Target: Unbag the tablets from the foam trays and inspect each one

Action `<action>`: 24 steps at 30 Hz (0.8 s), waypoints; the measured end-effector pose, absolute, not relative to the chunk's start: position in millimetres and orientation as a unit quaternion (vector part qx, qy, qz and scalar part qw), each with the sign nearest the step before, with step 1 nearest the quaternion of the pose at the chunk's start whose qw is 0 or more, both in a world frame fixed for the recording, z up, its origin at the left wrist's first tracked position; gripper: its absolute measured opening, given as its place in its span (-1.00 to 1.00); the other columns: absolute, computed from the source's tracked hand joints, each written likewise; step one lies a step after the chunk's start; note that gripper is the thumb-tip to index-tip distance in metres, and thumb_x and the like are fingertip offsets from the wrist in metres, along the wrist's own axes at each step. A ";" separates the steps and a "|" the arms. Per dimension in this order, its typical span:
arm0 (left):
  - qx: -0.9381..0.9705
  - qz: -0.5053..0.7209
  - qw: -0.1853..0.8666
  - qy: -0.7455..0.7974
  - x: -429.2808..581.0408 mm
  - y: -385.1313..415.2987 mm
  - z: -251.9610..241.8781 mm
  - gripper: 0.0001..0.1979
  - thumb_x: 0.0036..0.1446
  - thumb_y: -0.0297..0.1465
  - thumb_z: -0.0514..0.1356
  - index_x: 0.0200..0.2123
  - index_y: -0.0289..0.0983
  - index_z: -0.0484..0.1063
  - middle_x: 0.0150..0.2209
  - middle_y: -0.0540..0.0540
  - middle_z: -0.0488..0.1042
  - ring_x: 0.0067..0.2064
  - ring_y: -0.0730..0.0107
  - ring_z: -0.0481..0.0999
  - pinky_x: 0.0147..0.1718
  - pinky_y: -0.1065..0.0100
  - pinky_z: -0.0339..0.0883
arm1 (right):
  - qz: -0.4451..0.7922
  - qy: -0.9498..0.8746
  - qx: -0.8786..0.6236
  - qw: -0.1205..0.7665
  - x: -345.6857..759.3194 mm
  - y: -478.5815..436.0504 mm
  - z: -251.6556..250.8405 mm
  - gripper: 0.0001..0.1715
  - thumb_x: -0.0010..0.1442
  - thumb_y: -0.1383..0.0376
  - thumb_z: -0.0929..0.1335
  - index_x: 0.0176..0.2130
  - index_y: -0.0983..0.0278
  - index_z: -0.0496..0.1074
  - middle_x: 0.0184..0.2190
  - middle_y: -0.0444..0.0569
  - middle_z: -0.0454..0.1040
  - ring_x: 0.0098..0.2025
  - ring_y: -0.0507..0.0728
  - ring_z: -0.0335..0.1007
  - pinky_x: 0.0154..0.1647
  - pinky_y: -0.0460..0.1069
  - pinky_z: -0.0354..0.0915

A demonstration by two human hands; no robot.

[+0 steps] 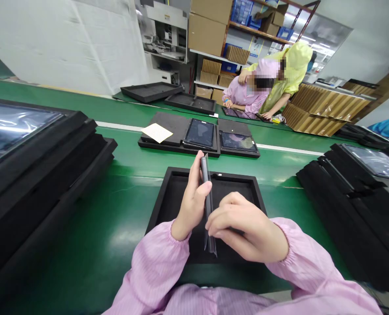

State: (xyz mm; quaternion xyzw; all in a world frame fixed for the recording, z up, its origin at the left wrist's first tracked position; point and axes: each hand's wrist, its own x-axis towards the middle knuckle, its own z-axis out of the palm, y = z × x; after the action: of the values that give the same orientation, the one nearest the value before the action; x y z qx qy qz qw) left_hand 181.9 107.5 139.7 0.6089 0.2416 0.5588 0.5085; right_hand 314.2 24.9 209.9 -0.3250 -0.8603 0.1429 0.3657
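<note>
In the head view, a thin flat device point(208, 199) is held on edge, nearly upright, above a black tray point(168, 208) on the green worktop point(112, 236). It is gripped near its far end by the left hand point(191, 199), whose fingers are clamped on it, with the thumb laid against the side facing right. The near part of the device is met by the right hand point(247, 225), its fingers bent and drawn close together; whether anything is pinched between them cannot be told.

Beyond the tray, a tablet point(200, 133) and a pale yellow sheet point(157, 132) are carried by one foam tray point(177, 145), and a second tablet point(236, 141) is carried by the foam tray just beside it. The space is flanked by a left stack point(46, 183) and a right stack point(348, 210) of black trays. Farther back, the worktop is leaned over by two co-workers, one in pink point(248, 97) and one in yellow point(281, 85).
</note>
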 end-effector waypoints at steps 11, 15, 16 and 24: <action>0.595 0.542 0.511 0.301 180.1 112.1 147.7 -0.39 0.32 -0.21 0.01 0.40 -0.17 0.08 0.46 -0.03 0.03 0.48 0.27 -0.09 0.42 0.23 -0.10 | 0.251 -0.749 -0.403 0.463 312.7 43.5 201.3 -0.84 0.32 0.44 0.31 -0.28 0.21 0.40 -0.37 -0.10 0.56 -0.30 0.09 0.46 -0.21 0.01 0.37; 0.593 0.537 0.515 0.307 179.0 112.8 150.1 -0.39 0.33 -0.20 0.01 0.40 -0.18 0.07 0.46 -0.02 0.03 0.48 0.27 -0.09 0.42 0.25 -0.10 | 0.231 -0.751 -0.418 0.456 313.2 44.0 203.4 -0.84 0.31 0.45 0.31 -0.28 0.21 0.41 -0.38 -0.11 0.57 -0.30 0.08 0.46 -0.21 0.02 0.36; 0.593 0.536 0.516 0.308 179.0 113.0 150.1 -0.38 0.33 -0.19 0.00 0.40 -0.18 0.07 0.46 -0.01 0.03 0.48 0.27 -0.10 0.42 0.25 -0.11 | 0.229 -0.752 -0.420 0.453 313.2 44.4 203.7 -0.84 0.31 0.45 0.32 -0.28 0.21 0.41 -0.38 -0.11 0.58 -0.31 0.08 0.46 -0.21 0.02 0.36; 0.599 0.530 0.521 0.298 178.2 114.4 149.5 -0.38 0.35 -0.16 -0.03 0.40 -0.23 0.05 0.47 -0.04 0.00 0.48 0.31 -0.10 0.41 0.31 -0.08 | 0.270 -0.737 -0.416 0.458 310.8 51.6 198.5 -0.87 0.34 0.40 0.31 -0.29 0.24 0.40 -0.39 -0.08 0.58 -0.32 0.09 0.51 -0.22 0.01 0.40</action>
State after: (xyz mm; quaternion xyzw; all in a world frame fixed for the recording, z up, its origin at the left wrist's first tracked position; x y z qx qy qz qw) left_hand 178.2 114.4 149.5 0.5993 0.2983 0.5299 0.5207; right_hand 310.8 51.6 198.5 -0.4161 -0.7374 0.2704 0.4583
